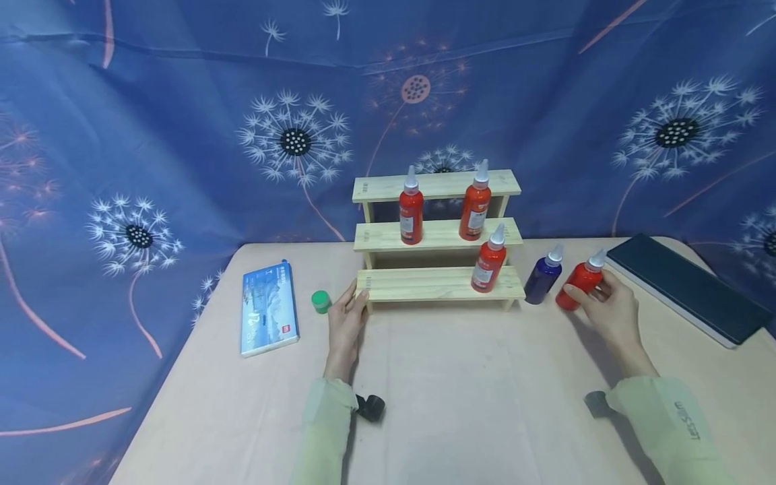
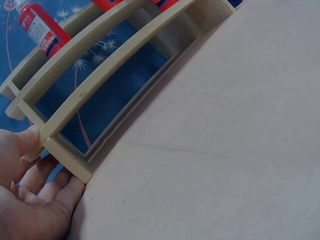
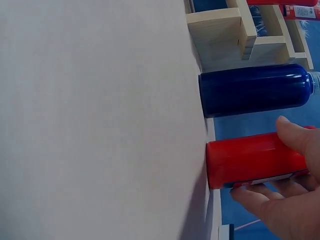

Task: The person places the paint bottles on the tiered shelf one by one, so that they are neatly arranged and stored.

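My right hand (image 1: 611,311) holds a red squeeze bottle (image 1: 583,279) with a pale pointed nozzle, thumb on one side and fingers on the other. In the right wrist view its base (image 3: 225,165) meets the tabletop. Just left of it a dark blue squeeze bottle (image 1: 541,283) stands upright. At the front left corner of a three-step wooden shelf (image 1: 412,284), my left hand (image 1: 345,327) grips the end, thumb at the step and fingers around the leg (image 2: 70,162). Red bottles stand on the shelf: two on the middle step (image 1: 411,219) (image 1: 475,214), one on the lowest (image 1: 488,266).
Left of the shelf lie a small green-lidded jar (image 1: 321,302) and a blue-and-white box (image 1: 269,310). A dark-covered book (image 1: 688,286) lies at the right, beyond my right hand. Behind the table hangs a blue dandelion-print cloth (image 1: 200,101).
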`<act>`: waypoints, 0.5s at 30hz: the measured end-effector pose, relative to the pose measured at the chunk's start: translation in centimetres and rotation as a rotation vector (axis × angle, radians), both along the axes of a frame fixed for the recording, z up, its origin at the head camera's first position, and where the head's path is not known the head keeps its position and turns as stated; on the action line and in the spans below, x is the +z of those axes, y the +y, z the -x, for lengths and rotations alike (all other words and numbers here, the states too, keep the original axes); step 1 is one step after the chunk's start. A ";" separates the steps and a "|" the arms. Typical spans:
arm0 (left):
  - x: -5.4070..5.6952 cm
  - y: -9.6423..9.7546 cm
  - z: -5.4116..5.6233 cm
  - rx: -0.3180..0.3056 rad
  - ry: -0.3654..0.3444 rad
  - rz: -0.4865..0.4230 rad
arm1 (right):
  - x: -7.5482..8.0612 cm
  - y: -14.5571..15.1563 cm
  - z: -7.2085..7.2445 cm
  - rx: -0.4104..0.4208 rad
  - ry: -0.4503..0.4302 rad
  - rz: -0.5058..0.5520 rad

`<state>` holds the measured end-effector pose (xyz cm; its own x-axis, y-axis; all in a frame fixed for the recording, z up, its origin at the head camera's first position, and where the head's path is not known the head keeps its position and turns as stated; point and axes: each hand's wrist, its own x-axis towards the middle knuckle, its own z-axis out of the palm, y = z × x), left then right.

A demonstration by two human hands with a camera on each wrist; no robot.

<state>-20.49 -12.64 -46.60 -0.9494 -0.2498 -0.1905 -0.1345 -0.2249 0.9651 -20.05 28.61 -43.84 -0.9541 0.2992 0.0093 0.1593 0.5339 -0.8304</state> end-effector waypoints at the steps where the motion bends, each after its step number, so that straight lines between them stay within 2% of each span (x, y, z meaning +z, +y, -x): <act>1: 0.0 0.0 0.0 -0.002 -0.002 -0.001 | 0.0 0.1 0.0 -0.003 -0.001 -0.009; 7: 0.0 0.1 0.0 -0.007 -0.005 0.002 | 0.2 0.2 -0.3 -0.018 -0.031 -0.032; 15: 0.0 0.0 -0.1 -0.001 -0.002 0.001 | 1.6 -0.1 -1.4 0.003 -0.069 -0.054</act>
<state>-20.42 -12.69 -46.63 -0.9493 -0.2487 -0.1925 -0.1369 -0.2241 0.9649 -18.64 28.54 -42.22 -0.9539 0.2975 -0.0405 0.2137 0.5780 -0.7875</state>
